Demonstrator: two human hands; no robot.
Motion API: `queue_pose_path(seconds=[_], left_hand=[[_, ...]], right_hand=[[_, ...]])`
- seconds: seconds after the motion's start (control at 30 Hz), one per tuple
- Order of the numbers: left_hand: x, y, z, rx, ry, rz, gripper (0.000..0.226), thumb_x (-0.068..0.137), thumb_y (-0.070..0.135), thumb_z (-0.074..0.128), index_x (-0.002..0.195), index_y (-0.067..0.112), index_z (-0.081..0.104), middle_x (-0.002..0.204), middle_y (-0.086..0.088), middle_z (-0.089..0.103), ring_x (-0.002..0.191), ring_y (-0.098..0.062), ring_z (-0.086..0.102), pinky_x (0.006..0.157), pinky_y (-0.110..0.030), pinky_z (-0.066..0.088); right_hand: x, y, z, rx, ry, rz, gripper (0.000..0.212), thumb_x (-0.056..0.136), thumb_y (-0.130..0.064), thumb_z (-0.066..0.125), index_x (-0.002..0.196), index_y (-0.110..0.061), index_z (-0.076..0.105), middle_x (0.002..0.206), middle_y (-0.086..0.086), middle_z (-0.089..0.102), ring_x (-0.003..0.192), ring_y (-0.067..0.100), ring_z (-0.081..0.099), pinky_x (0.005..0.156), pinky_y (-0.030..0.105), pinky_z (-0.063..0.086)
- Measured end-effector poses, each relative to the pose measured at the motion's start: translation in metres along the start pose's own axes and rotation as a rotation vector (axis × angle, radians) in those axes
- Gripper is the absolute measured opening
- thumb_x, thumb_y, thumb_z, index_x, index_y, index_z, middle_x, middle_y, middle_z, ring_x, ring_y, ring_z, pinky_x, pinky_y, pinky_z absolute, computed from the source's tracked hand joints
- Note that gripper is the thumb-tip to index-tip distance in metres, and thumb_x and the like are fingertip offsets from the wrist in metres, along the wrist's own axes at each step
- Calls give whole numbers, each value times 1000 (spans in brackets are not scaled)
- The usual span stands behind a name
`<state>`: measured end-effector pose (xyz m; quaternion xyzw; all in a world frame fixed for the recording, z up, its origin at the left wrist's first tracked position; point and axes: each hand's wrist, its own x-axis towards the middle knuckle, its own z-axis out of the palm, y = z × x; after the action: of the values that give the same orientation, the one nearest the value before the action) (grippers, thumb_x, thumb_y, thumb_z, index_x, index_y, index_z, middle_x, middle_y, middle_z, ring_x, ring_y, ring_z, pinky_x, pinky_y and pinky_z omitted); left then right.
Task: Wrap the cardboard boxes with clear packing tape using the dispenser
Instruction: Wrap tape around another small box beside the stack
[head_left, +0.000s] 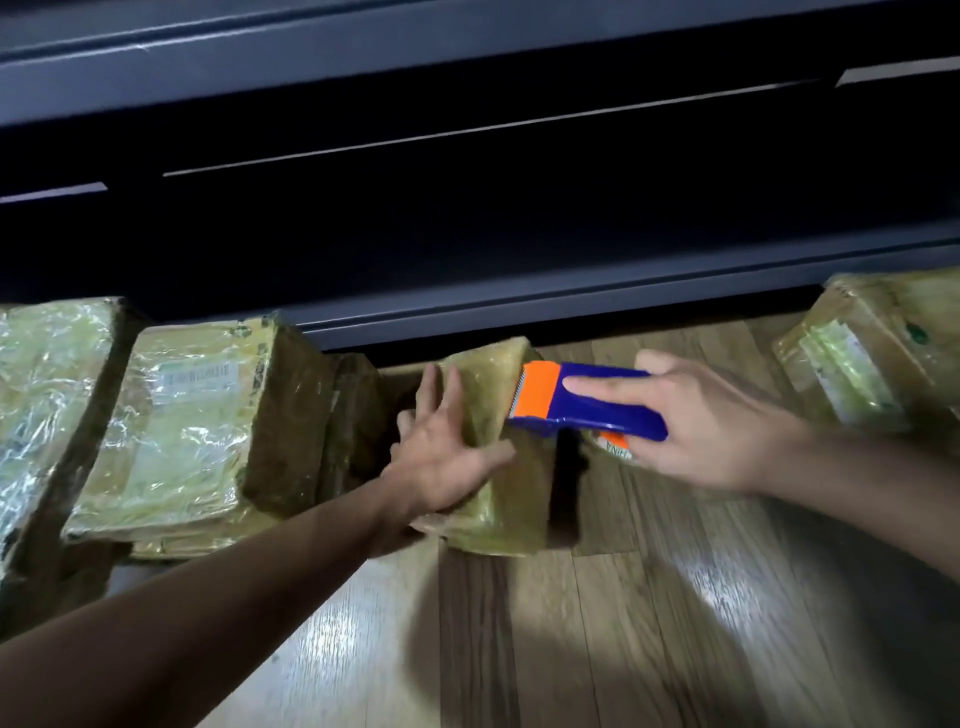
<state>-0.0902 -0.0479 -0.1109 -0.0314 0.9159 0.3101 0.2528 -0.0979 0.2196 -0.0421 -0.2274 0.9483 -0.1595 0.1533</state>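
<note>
Left arm (234, 597) nearest: my left grip (441, 452) presses spread on box (498, 499), centre floor (623, 623). Right grip (691, 421) clasps dispenser (587, 402) at 3 o'clock, blade end pointing 9, at box top.

The glossy brown wood-plank floor (649, 623) bears a small tape-wrapped cardboard box (498, 499) at centre; a labelled wrapped box (857, 364) far right; a cluster of wrapped boxes (176, 431) crowded at left

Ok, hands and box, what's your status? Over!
Left hand flat on the small cardboard box. Right hand grips the blue-and-orange tape dispenser at its right edge. Wrapped boxes beside it, nothing blocking.
</note>
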Motion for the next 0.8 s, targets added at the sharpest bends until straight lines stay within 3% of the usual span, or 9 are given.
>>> queue_pose_path(seconds=[0.07,0.13,0.27,0.37,0.43,0.5,0.57,0.7,0.8], left_hand=[[-11,-19,5,-513,-157,65,102,71,53,74,154,66,15,170,7,25,152,-28,35,121,-53,34],[-23,-42,5,-713,-221,108,97,79,41,77,157,56,22,157,0,49,139,-22,54,114,-51,46],[-34,-46,-11,-555,-86,112,128,72,46,93,162,43,3,130,36,61,121,13,58,105,-28,52],[-36,-26,-1,-383,81,79,121,61,34,100,144,47,14,111,26,62,92,26,58,75,-2,47],[-32,-26,3,-387,91,52,130,46,52,102,150,48,23,121,20,63,99,14,63,83,-11,54],[-27,-36,2,-369,68,36,157,40,74,96,162,48,0,138,17,61,117,3,63,104,-32,54],[-26,-42,-1,-324,56,32,156,40,84,89,157,57,-11,147,16,57,132,-5,57,113,-42,48],[-24,-43,-2,-411,-22,46,136,47,70,95,158,55,16,130,20,69,117,-3,67,108,-42,53],[-22,-45,-3,-384,-16,12,153,48,70,96,164,44,-2,137,14,68,119,-6,67,109,-38,52]], right_hand=[[10,-13,-13,10,20,-45,64,91,-43,63,141,-69,32,91,-10,38,70,7,46,65,27,40],[19,-39,-11,-35,-32,-109,62,94,-41,61,145,-63,34,92,-10,38,72,11,48,70,35,46],[37,-77,-2,-170,-48,-162,62,98,-30,54,153,-48,32,99,0,39,67,15,42,62,34,41],[47,-86,-4,-253,-34,-167,64,95,-28,56,152,-47,35,95,0,35,63,17,38,55,32,30],[47,-89,-4,-241,-51,-157,64,95,-30,57,152,-47,36,94,-1,35,69,21,43,58,33,34],[43,-84,-6,-186,-69,-176,61,95,-37,59,151,-47,37,92,-3,39,74,21,50,61,33,39],[32,-66,-10,-119,-59,-186,57,97,-41,59,147,-55,37,87,-10,40,70,12,51,59,28,39],[-22,-3,-18,26,-111,-103,60,92,-54,59,138,-76,26,87,-9,45,69,10,54,61,20,40],[-44,18,-6,21,-124,-46,73,89,-47,65,136,-78,19,86,-10,45,67,9,53,62,16,42]])
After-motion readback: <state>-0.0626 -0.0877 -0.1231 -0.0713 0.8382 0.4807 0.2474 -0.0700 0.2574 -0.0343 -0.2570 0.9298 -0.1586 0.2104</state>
